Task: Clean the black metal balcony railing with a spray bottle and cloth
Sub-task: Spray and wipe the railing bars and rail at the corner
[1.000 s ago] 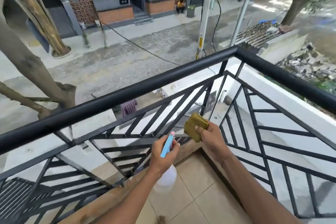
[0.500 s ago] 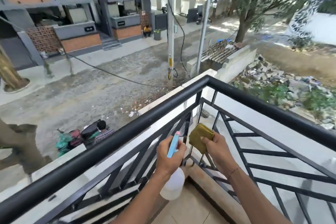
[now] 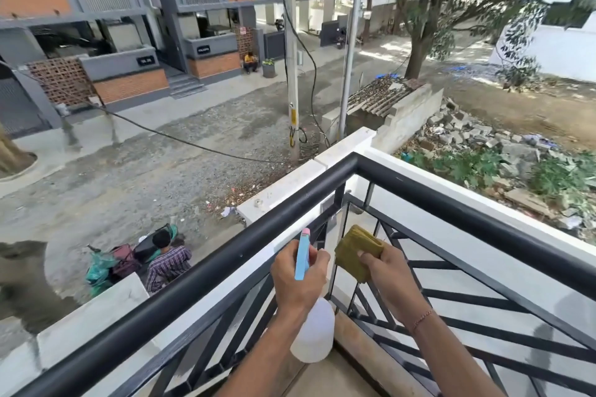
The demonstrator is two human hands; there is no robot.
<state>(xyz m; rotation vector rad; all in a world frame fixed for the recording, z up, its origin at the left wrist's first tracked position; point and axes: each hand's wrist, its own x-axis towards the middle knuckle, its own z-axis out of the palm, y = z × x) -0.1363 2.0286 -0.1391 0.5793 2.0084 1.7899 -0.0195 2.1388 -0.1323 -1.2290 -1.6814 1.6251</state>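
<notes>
Holding both tools out at the corner of the railing (image 3: 225,271), you run your main risk with the drop beyond it: a person (image 3: 167,263) sits on the street right below with bags, so a slipped bottle or cloth would fall toward them. Your left hand (image 3: 298,277) is wrapped round the neck of the spray bottle (image 3: 314,332), fingers curled on the blue trigger head, whose pink nozzle tip points at the top rail. Spray aimed too high would drift past the rail and down to the street instead of wetting the metal. Your right hand (image 3: 387,277) pinches the folded cloth (image 3: 354,251), fingers clamped on its near edge, just beside the bottle and close to the corner post.

The railing is smooth, black painted metal: 1 round tube on top, with thin flat bars slanting in a chevron pattern below. Those narrow gaps could snag the cloth or catch your knuckles. The bottle body is cloudy white plastic, rounded and likely slippery if wet. The cloth is olive yellow, thick and soft, folded into several layers. A white ledge (image 3: 290,184) runs just outside the rail, and tan floor tiles (image 3: 325,377) lie under your arms.
</notes>
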